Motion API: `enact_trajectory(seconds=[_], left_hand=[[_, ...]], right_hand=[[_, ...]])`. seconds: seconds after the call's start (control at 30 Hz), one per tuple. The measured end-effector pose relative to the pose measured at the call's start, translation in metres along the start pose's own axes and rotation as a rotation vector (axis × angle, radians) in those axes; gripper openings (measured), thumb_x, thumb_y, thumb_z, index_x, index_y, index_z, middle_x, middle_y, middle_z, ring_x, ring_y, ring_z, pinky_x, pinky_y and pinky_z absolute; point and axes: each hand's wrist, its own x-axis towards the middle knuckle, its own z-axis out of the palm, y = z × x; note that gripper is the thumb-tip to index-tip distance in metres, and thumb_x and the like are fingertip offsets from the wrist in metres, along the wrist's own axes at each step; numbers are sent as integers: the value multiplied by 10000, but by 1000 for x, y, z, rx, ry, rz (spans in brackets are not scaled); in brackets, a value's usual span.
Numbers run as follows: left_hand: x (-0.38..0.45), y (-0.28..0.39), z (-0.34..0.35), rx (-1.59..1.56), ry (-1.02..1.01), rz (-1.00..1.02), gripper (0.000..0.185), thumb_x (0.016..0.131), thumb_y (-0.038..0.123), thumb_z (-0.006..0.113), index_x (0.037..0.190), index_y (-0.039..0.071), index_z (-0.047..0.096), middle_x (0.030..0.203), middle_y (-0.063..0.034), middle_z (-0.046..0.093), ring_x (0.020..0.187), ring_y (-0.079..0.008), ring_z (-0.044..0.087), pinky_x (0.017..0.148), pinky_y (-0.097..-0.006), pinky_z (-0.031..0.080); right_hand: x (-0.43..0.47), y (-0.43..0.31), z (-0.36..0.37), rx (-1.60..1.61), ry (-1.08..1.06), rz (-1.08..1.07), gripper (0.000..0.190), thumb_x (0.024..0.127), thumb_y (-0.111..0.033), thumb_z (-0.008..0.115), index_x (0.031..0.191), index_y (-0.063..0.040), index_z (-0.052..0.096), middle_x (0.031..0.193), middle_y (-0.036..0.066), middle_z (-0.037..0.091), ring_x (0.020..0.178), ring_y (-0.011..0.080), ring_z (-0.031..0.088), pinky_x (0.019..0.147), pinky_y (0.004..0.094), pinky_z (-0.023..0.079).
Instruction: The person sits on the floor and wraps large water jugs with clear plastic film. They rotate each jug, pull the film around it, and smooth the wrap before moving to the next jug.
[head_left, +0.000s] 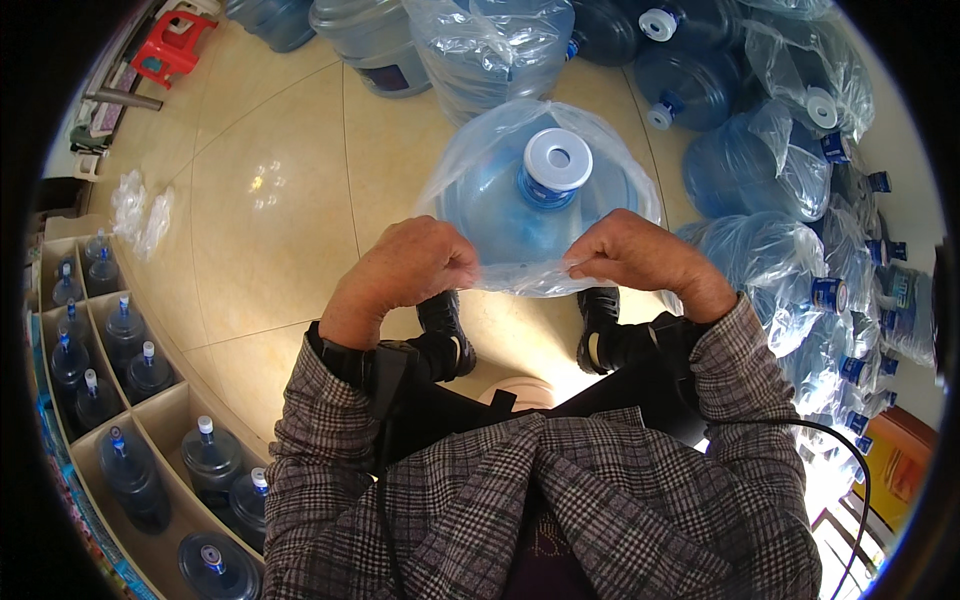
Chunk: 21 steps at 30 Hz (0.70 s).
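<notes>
Between my feet and the other bottles stands a large blue water-cooler bottle (495, 202), upright, with a white cap (558, 159) on its neck. A clear plastic bag (525, 279) surrounds it, and the bag's open mouth lies around the bottle's shoulder. My left hand (420, 259) pinches the near edge of the bag at the left. On the right side, my right hand (637, 251) grips the same edge between thumb and fingers. The film is stretched between both hands. The bottle's lower part is hidden beneath its shoulder and the bag.
More bagged water bottles (772, 277) are stacked on their sides along the right. Upright bottles (375, 52) stand at the back. Left is a wooden shelf (142, 405) of bottles. Crumpled plastic (142, 214) lies on the tiled floor (270, 187); a red stool (171, 46) is far left.
</notes>
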Motion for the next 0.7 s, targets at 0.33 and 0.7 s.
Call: enact_trajectory(seconds=[0.33,0.7], left_hand=[[5,-11,-2,-193,155,-56,228,829,198,768,932,1,717,864,-110,713,791,-196,672,765,-312,527],[10,-23,0,-171,439,-228,553,895,223,686,1379,56,477,1020,-167,678,836,-286,686,757,-381,543]], right_hand=[[-12,29,-38,-73,286,107,289,897,-324,720,926,-37,721,825,130,698,744,228,663,696,345,512],[-8,44,-39,-321,496,354,454,921,-251,666,1319,-73,541,992,195,687,924,334,677,838,438,527]])
